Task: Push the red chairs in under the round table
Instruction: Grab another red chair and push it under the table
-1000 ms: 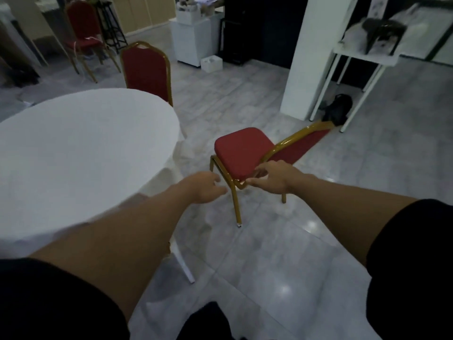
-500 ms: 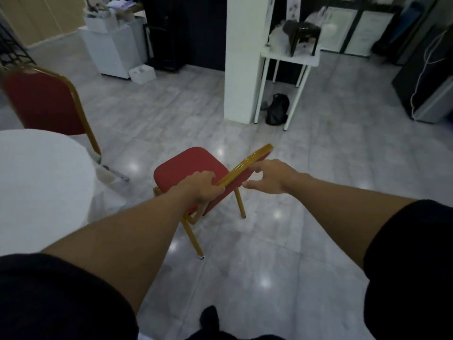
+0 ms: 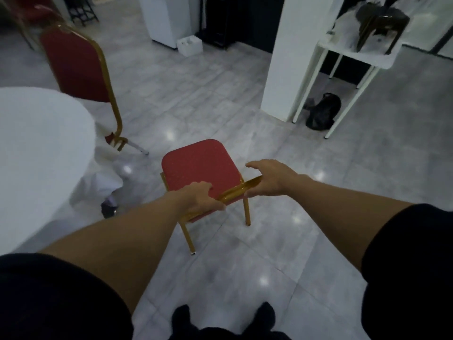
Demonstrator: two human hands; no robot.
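Observation:
A red chair (image 3: 198, 165) with a gold frame stands on the floor in front of me, its backrest top toward me. My left hand (image 3: 199, 196) is closed over the left part of the backrest's gold top rail. My right hand (image 3: 267, 176) grips the right end of that rail, with the index finger stretched out. The round table (image 3: 41, 143) under a white cloth fills the left side, apart from this chair. A second red chair (image 3: 76, 67) stands at the table's far edge with its seat hidden under the cloth.
A white pillar (image 3: 291, 52) rises ahead on the right, with a white side table (image 3: 353, 55) and a black bag (image 3: 321, 114) on the floor beside it. White cabinets (image 3: 166, 18) and a small white box (image 3: 190, 45) stand further back. Grey tiled floor surrounds the chair.
Both hands went from the chair's seat frame to its backrest rail. The chair has turned, so its back now faces me, and my view has swung right, then back left.

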